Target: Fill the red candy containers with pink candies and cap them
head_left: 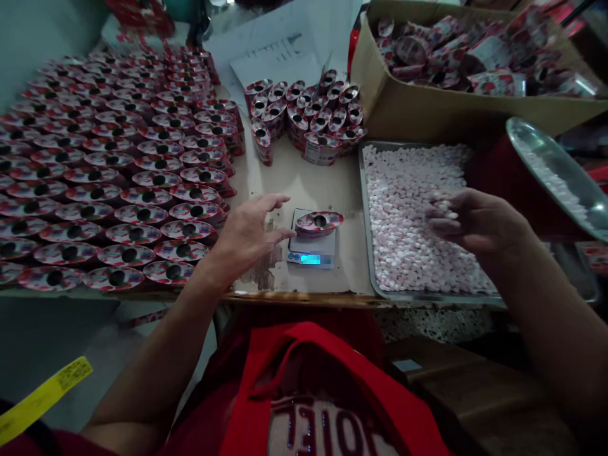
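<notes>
A small red and white oval box [319, 222] stands on a little digital scale [312, 247] with a lit blue display. My left hand [249, 234] hovers just left of the scale, fingers spread and holding nothing. My right hand [468, 220] is over a metal tray [367, 240] full of small white and pink candies [403, 215], with its fingers pinched round a few of them.
Many rows of the same oval boxes [109, 171] cover the table's left side. A smaller cluster of boxes [306, 114] stands behind the scale. A cardboard carton [427, 107] with more boxes sits at the back right, a metal plate [555, 171] at the right.
</notes>
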### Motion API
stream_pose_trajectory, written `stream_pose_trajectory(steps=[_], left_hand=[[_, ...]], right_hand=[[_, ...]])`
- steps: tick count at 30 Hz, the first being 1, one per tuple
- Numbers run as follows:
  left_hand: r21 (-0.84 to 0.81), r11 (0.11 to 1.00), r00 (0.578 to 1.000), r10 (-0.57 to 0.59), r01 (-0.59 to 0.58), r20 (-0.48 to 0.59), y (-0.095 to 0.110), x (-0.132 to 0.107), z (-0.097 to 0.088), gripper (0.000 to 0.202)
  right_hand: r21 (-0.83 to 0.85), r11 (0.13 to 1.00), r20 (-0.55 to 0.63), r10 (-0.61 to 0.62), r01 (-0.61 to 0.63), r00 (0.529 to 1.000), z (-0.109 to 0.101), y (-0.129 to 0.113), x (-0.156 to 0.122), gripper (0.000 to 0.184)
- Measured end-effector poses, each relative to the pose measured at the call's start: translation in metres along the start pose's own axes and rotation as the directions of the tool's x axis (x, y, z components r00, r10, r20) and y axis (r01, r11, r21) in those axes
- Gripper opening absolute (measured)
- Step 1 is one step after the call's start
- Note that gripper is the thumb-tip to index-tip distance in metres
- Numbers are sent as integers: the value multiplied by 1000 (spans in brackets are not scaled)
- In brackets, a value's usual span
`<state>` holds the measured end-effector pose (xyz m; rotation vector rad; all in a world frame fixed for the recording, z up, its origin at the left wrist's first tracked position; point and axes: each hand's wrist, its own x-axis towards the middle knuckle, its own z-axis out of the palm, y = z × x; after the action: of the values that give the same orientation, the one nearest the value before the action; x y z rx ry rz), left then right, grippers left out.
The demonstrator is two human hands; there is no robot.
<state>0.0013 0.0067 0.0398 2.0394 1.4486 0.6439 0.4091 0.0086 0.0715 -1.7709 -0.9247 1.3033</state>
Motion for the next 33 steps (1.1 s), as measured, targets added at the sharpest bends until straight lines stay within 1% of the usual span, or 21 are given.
stream_pose_trajectory(steps=[2,4,7,9,10,11,13,15,16,17,19,20,22,23,25,27,29,31,33], left_hand=[[-41,999,1000,6,-6,-5,3,2,1,60],[-70,998,1000,10,-11,-10,4,5,2,60],[-85,996,1000,28,-28,-4,1,7,4,63],[-70,996,999,52,-52,3,-3,7,4,70],[-56,996,998,66,-65,9,-5,7,3,74],[-41,996,997,76,-76,16,-7,6,2,77],[-22,996,996,84,-84,41,-10,5,1,80],[-23,997,995,76,-75,62,-13,2,-1,78],[-24,997,995,69,-68,70,-14,0,-2,76],[-24,998,995,63,-61,76,-16,-2,-4,74],[-20,998,995,56,-55,80,-19,-6,-6,71],[-21,998,995,55,-53,82,-20,-8,-8,70],[-38,998,995,52,-49,88,-22,-13,-11,66],[-52,998,994,51,-46,94,-23,-15,-12,65],[-82,996,993,47,-38,110,-24,-17,-14,64],[-102,994,991,49,-36,121,-26,-17,-13,66],[-103,994,991,57,-44,119,-29,-16,-11,67],[-105,992,991,74,-62,111,-31,-14,-9,67],[-117,990,990,92,-80,105,-33,-13,-7,66]], right_hand=[[90,996,74,12,-18,997,0,3,-6,17],[161,986,99,15,-31,995,1,5,-9,13],[146,989,53,27,-34,998,6,5,-8,6],[131,990,51,41,-47,998,15,2,-8,10],[121,992,69,33,-41,997,21,0,-9,14],[104,994,107,16,-27,994,30,-4,-10,16],[24,999,244,-41,36,969,53,-12,-16,19],[-122,979,407,-101,164,908,81,-22,-22,22],[-201,945,472,-136,256,871,95,-26,-25,22],[-275,891,518,-179,361,836,109,-31,-27,21],[-397,738,574,-265,546,775,132,-37,-28,14],[-442,662,593,-291,605,751,141,-39,-27,12],[-516,544,620,-295,661,727,152,-40,-25,11],[-542,508,629,-284,670,724,155,-40,-24,12],[-567,476,631,-273,672,726,158,-37,-23,15],[-571,485,615,-281,662,737,158,-34,-23,20],[-566,524,592,-280,637,756,159,-32,-24,23],[-541,587,573,-267,602,775,161,-31,-25,21],[-475,696,538,-255,539,803,162,-34,-24,19]])
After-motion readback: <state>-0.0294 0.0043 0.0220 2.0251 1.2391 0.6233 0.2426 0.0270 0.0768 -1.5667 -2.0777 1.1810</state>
